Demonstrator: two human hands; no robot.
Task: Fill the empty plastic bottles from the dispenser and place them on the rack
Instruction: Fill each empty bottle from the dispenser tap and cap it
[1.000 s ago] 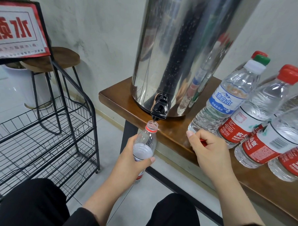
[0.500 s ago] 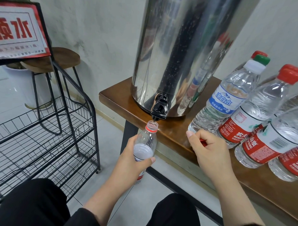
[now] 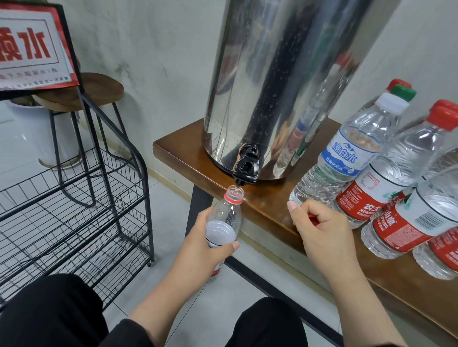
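Note:
My left hand [image 3: 206, 247] grips a small clear plastic bottle [image 3: 227, 215] with a red neck ring, its open mouth held right under the black tap [image 3: 246, 169] of the tall steel dispenser [image 3: 284, 78]. The bottle is partly filled with water. My right hand [image 3: 322, 230] rests on the wooden table's front edge with its fingers curled round a red cap [image 3: 313, 219], mostly hidden. The black wire rack [image 3: 71, 208] stands at the left with bare shelves.
Several capped bottles [image 3: 354, 152] with red or blue labels stand and lean on the wooden table [image 3: 273, 209] right of the dispenser. A wooden stool [image 3: 89, 91] and a red-and-white sign [image 3: 26, 49] are behind the rack. My black-clad knees fill the bottom.

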